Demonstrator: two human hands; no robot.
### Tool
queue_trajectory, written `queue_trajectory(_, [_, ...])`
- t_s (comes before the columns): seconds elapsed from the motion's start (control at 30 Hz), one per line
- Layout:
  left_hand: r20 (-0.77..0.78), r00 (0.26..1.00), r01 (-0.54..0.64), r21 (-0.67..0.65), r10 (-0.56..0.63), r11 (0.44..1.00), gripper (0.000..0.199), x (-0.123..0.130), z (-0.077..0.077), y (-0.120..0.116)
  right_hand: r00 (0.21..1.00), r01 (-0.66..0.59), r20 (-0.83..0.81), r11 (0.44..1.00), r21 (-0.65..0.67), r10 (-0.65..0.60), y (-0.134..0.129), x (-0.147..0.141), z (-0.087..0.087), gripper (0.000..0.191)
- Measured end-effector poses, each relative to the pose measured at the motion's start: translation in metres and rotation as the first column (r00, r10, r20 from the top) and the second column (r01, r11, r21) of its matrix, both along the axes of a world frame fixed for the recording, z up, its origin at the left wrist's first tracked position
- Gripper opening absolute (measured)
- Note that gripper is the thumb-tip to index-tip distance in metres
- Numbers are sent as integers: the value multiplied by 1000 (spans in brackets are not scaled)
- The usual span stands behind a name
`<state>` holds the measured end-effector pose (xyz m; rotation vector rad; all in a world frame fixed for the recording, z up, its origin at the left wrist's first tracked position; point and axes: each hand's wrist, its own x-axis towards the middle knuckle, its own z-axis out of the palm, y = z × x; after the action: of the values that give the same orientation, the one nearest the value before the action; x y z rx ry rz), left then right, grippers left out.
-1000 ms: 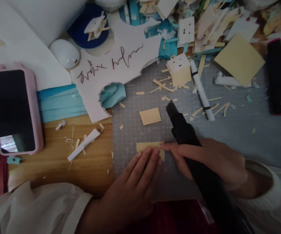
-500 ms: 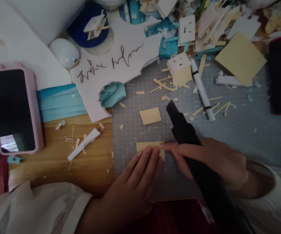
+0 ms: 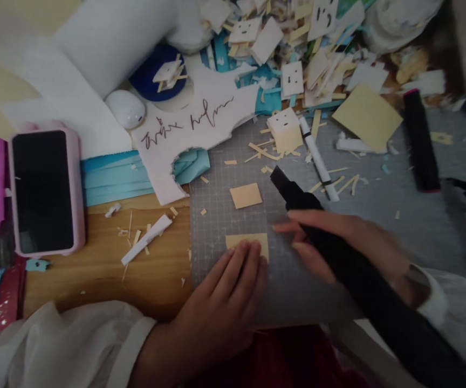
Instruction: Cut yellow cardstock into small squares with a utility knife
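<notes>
My left hand (image 3: pixel 228 302) lies with fingers stretched out over a small yellowish paper card (image 3: pixel 246 237), pressing it flat on the grey cutting mat (image 3: pixel 212 237). The fingertips hide the card's lower part. My right hand (image 3: pixel 346 242), slightly blurred, is closed around a thick black marker (image 3: pixel 330 250) with a broad slanted tip pointing up and left. Its fingers are just right of the card, apart from it. Above the card lies a second small yellowish card (image 3: pixel 246 195), untouched.
Paper strips and a white pen (image 3: pixel 319 159) lie beyond, near a paper figure (image 3: pixel 285 129) with a drawn face. A black-and-pink marker (image 3: pixel 421 140) is at right. A phone (image 3: pixel 42 191) and white earbud case (image 3: pixel 125 109) are left; a scrap pile (image 3: pixel 314 75) is at the back.
My right fingers have drawn back to the right from the card's edge, the marker still in hand. My left hand stays on the card. The view has shifted a little.
</notes>
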<state>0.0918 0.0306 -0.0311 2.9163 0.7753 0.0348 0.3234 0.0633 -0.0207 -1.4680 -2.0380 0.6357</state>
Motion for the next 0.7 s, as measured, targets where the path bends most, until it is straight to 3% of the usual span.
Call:
queue_trajectory(0.1, [9, 1000, -23, -4, 23, 1000, 71, -1, 1, 2, 966, 96, -237, 995, -33, -101, -1, 1, 13, 52])
queue_trajectory(0.2, [2, 1000, -20, -9, 20, 1000, 77, -2, 1, 2, 895, 247, -380, 969, -12, -232, -9, -6, 21, 53])
queue_trajectory(0.37, [12, 1000, -5, 15, 4, 1000, 84, -2, 1, 0, 844, 393, -361, 915, -88, -397, -42, -17, 15, 40])
queue_trajectory(0.5, [32, 999, -43, 22, 42, 999, 85, -1, -1, -1, 839, 430, -321, 897, -103, -439, -68, -19, 8, 36])
queue_trajectory(0.7, [56, 998, -43, 35, 41, 998, 84, -1, -3, 0, 845, 436, -282, 891, -127, -454, -69, -21, 9, 39])
